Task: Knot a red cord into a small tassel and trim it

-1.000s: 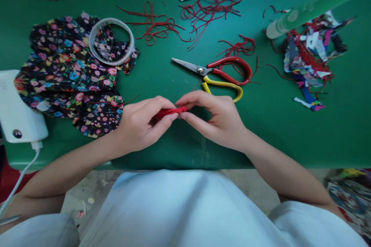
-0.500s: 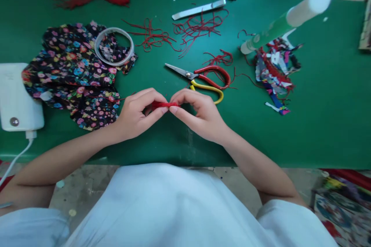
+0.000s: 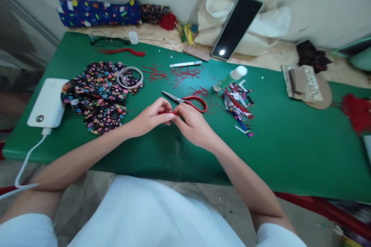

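My left hand and my right hand meet above the table, pinching a small bundle of red thread between their fingertips. Most of the bundle is hidden by the fingers. Just beyond my right hand lie scissors with a red handle; their other handle is covered by the hand. Loose red threads are scattered farther back, beside a silver craft knife. Left of my hands spreads dark floral fabric, with a roll of clear tape resting on it.
On the green table, a glue stick stands next to a heap of fabric scraps. A white power bank with a cable lies at the left. A phone leans at the back, and cardboard pieces lie right.
The view has tilted up, bringing the wall and the back of the table into sight. Both hands still pinch the red thread; my right fingers now cover more of it and the yellow scissor handle.
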`<state>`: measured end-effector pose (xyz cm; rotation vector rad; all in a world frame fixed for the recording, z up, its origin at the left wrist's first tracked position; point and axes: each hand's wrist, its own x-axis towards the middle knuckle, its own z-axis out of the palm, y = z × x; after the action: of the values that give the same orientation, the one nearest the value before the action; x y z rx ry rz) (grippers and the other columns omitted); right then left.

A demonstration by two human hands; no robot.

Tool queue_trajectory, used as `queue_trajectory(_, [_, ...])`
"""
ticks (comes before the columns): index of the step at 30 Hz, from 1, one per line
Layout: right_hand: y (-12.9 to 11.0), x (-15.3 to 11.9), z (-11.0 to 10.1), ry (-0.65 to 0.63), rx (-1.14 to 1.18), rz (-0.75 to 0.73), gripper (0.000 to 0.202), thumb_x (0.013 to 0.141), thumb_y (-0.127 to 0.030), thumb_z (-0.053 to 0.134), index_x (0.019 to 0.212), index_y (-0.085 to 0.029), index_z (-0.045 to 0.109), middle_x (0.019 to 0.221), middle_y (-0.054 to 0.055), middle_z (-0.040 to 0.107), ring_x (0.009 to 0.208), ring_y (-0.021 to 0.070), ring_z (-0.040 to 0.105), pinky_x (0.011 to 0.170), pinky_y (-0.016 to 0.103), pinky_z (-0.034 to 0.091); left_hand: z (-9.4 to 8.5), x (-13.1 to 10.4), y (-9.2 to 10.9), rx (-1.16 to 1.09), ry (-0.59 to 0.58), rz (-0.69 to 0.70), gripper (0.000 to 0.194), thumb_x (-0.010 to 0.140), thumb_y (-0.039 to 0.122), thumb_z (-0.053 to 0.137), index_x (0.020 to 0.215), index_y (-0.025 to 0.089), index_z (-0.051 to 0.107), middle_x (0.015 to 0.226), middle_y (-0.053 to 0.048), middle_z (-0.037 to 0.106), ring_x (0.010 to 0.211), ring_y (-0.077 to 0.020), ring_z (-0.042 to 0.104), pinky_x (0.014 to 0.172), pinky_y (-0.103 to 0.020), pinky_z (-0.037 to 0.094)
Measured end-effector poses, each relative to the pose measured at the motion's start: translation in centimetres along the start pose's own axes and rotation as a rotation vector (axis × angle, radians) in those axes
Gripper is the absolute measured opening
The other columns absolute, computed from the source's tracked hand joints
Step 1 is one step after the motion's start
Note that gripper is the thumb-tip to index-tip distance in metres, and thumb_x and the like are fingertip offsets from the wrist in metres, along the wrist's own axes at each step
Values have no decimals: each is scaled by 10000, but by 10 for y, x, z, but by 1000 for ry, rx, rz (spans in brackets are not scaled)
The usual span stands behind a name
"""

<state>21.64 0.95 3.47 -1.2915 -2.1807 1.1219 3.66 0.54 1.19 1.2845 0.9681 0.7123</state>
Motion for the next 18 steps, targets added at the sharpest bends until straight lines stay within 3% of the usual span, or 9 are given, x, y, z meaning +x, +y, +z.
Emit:
queue_trajectory(3, [4,4,5,7,15,-23,160,912,-196,415,753,-193,424,808,30,511,790,159,462,746,302,345,6,13,-2,204,56,-7,250,861,451,477,839,212,404,674,56,470,586,-99,474,556,-227,384])
queue_trajectory(7, [16,9,12,-5,84,-15,183,914,-218,384,732,-204,382,757,0,474,712,136,432,683,278,340,5,19,-5,364,105,41,198,893,368,491,793,205,440,628,66,459,589,-106,433,567,-232,318])
queue_trajectory(11, [25,8,11,-20,155,6,282,938,-277,375,667,-203,387,658,-24,438,643,123,413,635,267,313,2,13,-8,447,71,116,233,950,354,449,787,194,494,657,52,514,631,-119,491,620,-247,359])
queue_trajectory(15, [27,7,9,-10,261,44,328,958,-320,380,675,-185,477,678,-3,525,675,124,481,674,270,356,0,8,-9,478,10,190,302,1003,335,381,822,186,572,806,7,628,780,-134,581,754,-258,428])
queue_trajectory(18, [27,6,11,-43,376,79,315,952,-330,409,690,-181,501,646,-6,565,640,112,527,670,259,395,-3,6,-8,551,-13,240,305,1008,295,385,798,182,575,768,8,618,752,-125,582,730,-241,430])
